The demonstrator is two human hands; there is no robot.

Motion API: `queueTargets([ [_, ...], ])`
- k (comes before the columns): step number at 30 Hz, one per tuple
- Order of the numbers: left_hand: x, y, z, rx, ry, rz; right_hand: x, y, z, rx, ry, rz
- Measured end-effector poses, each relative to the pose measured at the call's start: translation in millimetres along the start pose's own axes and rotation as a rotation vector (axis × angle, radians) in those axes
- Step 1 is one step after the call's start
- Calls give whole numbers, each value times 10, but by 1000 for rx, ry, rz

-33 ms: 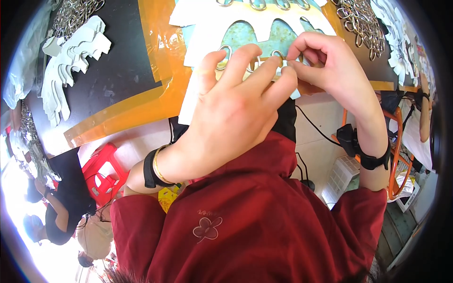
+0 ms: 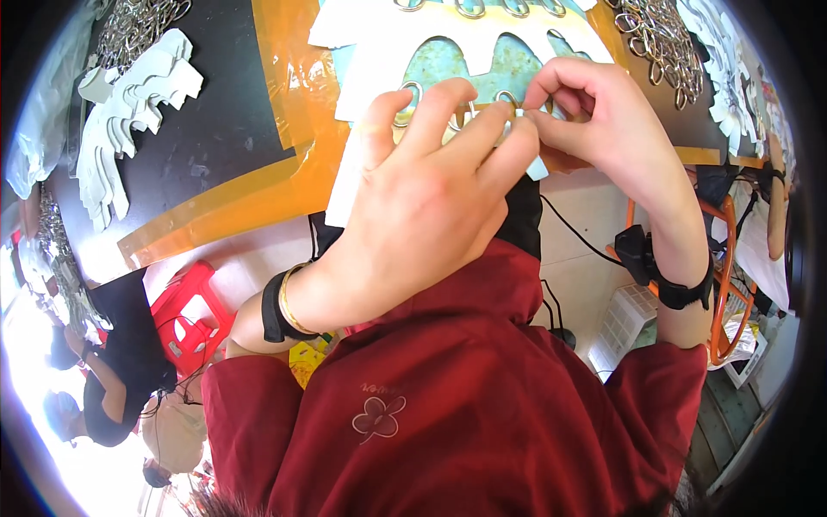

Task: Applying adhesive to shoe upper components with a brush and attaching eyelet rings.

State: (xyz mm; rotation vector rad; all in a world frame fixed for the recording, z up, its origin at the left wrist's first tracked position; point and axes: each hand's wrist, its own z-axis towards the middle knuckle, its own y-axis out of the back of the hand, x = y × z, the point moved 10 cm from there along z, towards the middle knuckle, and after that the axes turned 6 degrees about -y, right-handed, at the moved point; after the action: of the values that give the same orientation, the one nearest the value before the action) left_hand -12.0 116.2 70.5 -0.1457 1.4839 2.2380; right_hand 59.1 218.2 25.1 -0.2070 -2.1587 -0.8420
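My left hand (image 2: 431, 189) is spread over a white cut-out sheet (image 2: 366, 82), its fingers apart and the fingertips resting among metal rings along the sheet's near edge. One silvery ring (image 2: 412, 90) shows beyond those fingers. Another ring (image 2: 506, 97) lies close to my right hand (image 2: 607, 116), whose thumb and forefinger are pinched together at a small white tab (image 2: 519, 113). The two hands nearly meet there, and the left fingers partly hide the tab. Under the sheet, a mottled teal surface (image 2: 439, 71) shows through arched gaps. More rings (image 2: 471, 9) line the sheet's far side.
Orange-brown tape (image 2: 207, 215) covers the dark table's (image 2: 233, 129) near edge. White scalloped pieces (image 2: 138, 121) and a ring heap (image 2: 129, 34) lie left; more rings (image 2: 659, 52) and white pieces (image 2: 728, 77) lie right. Below left are a red stool (image 2: 191, 319) and another person (image 2: 125, 370).
My left fingertips have shifted very slightly at the sheet's near edge, and the small white tab shows a little more. The right hand's pinch looks the same.
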Motion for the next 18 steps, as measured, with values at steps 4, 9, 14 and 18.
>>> queueTargets([
  [4,-29,-21,23,17,2,7,-26,30,28,-8,-11,-36],
  [9,-82,-78,54,40,-38,112,85,16,50,96,-1,-119],
  [14,-144,-121,72,68,-60,201,146,23,53,117,25,-119],
  [18,-165,-111,61,67,-62,207,159,8,53,110,59,-231],
])
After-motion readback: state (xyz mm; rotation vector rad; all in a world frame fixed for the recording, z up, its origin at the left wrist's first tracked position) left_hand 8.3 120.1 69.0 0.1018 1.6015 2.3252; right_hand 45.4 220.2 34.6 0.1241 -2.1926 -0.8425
